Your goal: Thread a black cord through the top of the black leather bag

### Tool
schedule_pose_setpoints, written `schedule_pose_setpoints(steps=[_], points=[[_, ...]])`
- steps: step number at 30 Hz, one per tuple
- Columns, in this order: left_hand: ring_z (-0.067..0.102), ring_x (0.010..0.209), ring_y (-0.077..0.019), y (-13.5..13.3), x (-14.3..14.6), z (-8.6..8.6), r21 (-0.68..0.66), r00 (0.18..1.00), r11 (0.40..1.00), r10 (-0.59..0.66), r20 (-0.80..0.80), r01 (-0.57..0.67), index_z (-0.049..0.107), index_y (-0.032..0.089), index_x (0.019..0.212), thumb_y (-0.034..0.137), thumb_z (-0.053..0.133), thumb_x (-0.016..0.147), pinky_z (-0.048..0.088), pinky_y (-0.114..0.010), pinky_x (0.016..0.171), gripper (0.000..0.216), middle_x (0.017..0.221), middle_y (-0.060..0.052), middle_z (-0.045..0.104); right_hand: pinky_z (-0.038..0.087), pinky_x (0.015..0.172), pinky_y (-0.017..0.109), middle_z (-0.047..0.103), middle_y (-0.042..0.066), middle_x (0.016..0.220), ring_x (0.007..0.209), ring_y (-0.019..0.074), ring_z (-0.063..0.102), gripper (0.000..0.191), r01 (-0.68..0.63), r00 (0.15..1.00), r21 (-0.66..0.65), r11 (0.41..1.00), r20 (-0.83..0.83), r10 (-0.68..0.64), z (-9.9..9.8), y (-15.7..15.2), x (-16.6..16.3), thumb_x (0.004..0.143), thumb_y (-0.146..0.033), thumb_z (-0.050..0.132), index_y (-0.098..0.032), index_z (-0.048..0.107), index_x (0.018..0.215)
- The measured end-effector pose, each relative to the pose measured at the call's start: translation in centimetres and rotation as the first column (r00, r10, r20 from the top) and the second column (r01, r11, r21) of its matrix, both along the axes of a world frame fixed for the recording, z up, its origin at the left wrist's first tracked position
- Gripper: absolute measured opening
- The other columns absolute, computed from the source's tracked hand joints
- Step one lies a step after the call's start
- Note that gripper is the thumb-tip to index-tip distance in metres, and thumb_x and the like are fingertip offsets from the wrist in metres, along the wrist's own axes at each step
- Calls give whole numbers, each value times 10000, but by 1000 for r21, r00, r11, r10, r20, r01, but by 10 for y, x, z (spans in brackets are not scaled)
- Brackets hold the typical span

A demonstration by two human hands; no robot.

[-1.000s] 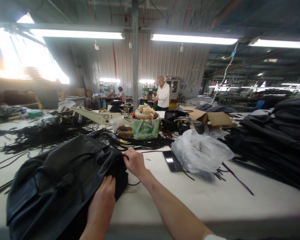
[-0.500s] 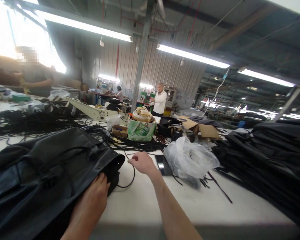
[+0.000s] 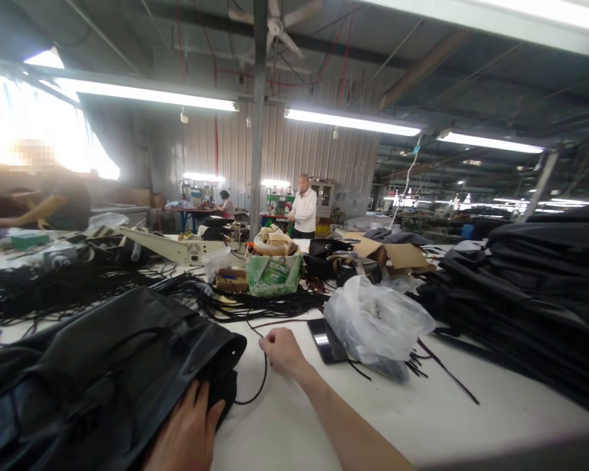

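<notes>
A black leather bag [image 3: 103,366] lies on the white table [image 3: 373,418] at the lower left, its open mouth turned to the right. My left hand [image 3: 189,432] rests flat against the bag's lower edge near the mouth, fingers stretched out. My right hand [image 3: 281,350] is just right of the mouth, fingers pinched on a thin black cord [image 3: 262,376] that curves down and back into the bag.
Heaps of black cords [image 3: 53,288] cover the table's left and middle. A green box of rolls [image 3: 273,271], a phone [image 3: 326,340], a clear plastic bag [image 3: 375,320] and cardboard boxes [image 3: 397,255] lie ahead. Stacked black leather [image 3: 530,294] fills the right. People stand far left and at the back.
My right hand has left the bag's mouth and drawn a black cord out to the right, forming a loop. My left hand has slid lower along the bag.
</notes>
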State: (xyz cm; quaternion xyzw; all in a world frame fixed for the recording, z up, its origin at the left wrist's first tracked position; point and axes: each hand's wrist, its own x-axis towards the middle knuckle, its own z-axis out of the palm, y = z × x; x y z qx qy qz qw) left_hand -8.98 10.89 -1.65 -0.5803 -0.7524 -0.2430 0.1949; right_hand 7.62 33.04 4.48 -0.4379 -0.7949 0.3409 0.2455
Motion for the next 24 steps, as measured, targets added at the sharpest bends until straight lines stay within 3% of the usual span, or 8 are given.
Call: schedule_pose_setpoints(steps=[3,6,8,10,12,15,19,24], points=[[727,1315,-381,-2,-2,5,-44,1000,999,-21,-18,20,814,195,1232,283,495,1046,590,-518,1121,379,1331,-187,792,494,593,230,814,107,999,689,149,734,386,-67,978,-46,997,-200,57,6,3,-2,1076,-480,531,-149,717,1005],[685,1378,-394,-3,2,15,-75,998,995,-64,-17,63,798,218,1269,318,533,1014,571,-535,1149,381,1379,-187,769,497,579,236,814,113,1040,665,138,700,467,-98,960,-83,992,-271,73,4,4,-2,1053,-597,586,-150,710,1116],[662,1402,-418,1,7,19,-71,999,997,-29,-16,28,777,185,1310,360,512,1027,553,-571,1164,425,1415,-212,746,489,602,249,798,100,938,667,152,682,477,-74,964,-100,992,-262,45,-2,1,0,1006,-624,677,-154,741,1050],[654,1409,-436,6,11,18,-45,1000,999,19,-24,-20,757,158,1347,395,487,1046,537,-603,1175,469,1441,-232,729,490,678,273,774,95,868,757,192,699,477,-17,984,-50,999,-178,8,-10,-3,3,918,-639,802,-164,759,911],[662,1398,-436,10,13,14,-11,998,999,38,-41,-38,740,147,1386,419,476,1056,533,-609,1176,502,1455,-238,722,494,771,303,775,99,890,881,243,718,485,6,1000,62,998,10,-7,-15,-8,4,813,-639,912,-178,764,836],[665,1400,-424,11,12,8,-4,996,1000,-21,-90,21,710,112,1437,464,485,1070,555,-582,1160,556,1489,-245,706,500,853,322,802,92,1018,993,267,738,322,-18,972,151,988,233,-18,-17,-11,3,841,-494,921,-206,798,917],[692,1371,-400,11,13,12,45,977,987,-143,-158,152,691,80,1441,471,479,1107,617,-562,1077,556,1513,-235,697,513,921,329,786,115,1255,1112,264,742,305,51,967,156,986,240,-88,-17,-3,-1,913,-371,843,-210,798,1169],[745,1301,-325,21,32,31,155,953,944,-300,36,291,736,137,1358,488,523,1122,646,-462,1076,473,1423,-182,758,528,889,338,824,133,1110,1066,286,779,163,75,948,121,990,300,-109,-18,7,-3,971,-347,785,-207,852,1017]])
